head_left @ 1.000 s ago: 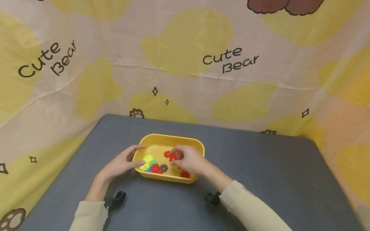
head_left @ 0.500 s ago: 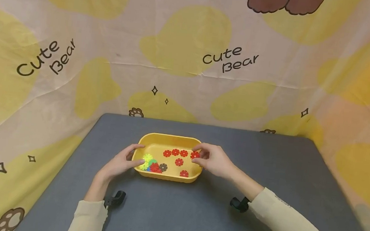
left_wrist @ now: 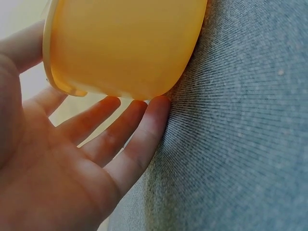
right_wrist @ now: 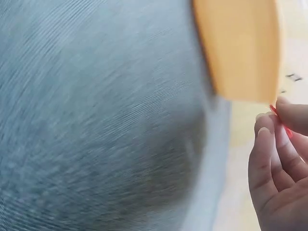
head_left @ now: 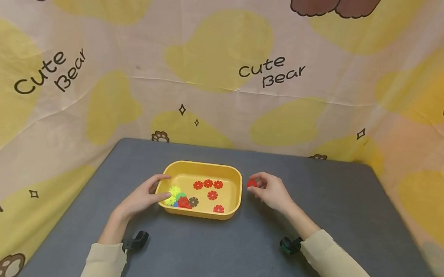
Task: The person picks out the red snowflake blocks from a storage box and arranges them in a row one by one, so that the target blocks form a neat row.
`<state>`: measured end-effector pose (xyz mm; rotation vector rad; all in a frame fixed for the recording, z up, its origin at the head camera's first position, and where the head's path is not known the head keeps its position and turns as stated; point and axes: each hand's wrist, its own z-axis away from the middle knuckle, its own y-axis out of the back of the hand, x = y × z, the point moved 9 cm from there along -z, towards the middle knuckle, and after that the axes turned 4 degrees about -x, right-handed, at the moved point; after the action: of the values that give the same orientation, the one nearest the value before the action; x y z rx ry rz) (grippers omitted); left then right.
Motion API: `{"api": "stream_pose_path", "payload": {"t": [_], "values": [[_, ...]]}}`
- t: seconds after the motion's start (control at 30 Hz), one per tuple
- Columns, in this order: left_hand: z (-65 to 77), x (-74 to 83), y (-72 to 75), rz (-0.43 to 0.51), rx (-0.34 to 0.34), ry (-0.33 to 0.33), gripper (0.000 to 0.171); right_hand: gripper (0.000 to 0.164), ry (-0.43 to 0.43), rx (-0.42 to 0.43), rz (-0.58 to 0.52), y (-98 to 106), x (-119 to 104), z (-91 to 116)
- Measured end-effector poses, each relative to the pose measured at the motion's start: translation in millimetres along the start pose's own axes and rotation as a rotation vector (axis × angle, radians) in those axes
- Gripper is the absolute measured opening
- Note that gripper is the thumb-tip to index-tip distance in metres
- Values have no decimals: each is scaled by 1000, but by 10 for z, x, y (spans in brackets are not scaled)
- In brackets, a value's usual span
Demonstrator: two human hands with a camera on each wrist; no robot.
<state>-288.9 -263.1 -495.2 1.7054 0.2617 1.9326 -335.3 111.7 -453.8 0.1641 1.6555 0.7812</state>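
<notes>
On the table stands a yellow plastic tray (head_left: 199,214). My left hand (head_left: 139,199) holds its left end, with the thumb over the rim and other fingertips against the outer wall, as the left wrist view shows. To the right of the tray, apart from it, my right hand (head_left: 273,193) pinches a red snowflake disc (head_left: 252,183) between thumb and fingers. In the right wrist view only a thin red edge of this disc shows. Several red snowflake discs (head_left: 212,195) lie spread inside the tray. A pile of yellow-green discs (head_left: 174,190), with green, blue and red ones, sits at its left.
A brown disc (head_left: 193,202) lies beside the pile in the tray. The tray rests on a dark grey table (head_left: 211,256), whose surface extends to both sides and in front. A printed cloth (head_left: 212,67) hangs behind the table's back edge. Each wrist wears a black camera (head_left: 141,239).
My right hand has moved from inside the tray out past its right rim, carrying a red snowflake disc. Several red discs it had covered are visible. The left hand keeps its place on the tray.
</notes>
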Motion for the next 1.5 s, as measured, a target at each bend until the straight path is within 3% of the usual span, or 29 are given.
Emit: {"api": "stream_pose_path", "payload": {"t": [0.43, 0.83, 1.1, 1.27, 1.5], "values": [[7, 3, -52, 17, -15, 22, 67, 33, -106, -24, 204, -28, 452, -170], [13, 14, -36, 22, -23, 6, 68, 33, -83, -10, 402, 190, 582, -144], [20, 6, -28, 19, -20, 8, 70, 36, -90, -6, 397, 315, 623, -112], [20, 8, -31, 24, -21, 9, 69, 35, -92, 17, 304, 421, 509, -66], [11, 9, -10, 21, -18, 1, 68, 30, -11, 74, 268, 471, 98, -56]]}}
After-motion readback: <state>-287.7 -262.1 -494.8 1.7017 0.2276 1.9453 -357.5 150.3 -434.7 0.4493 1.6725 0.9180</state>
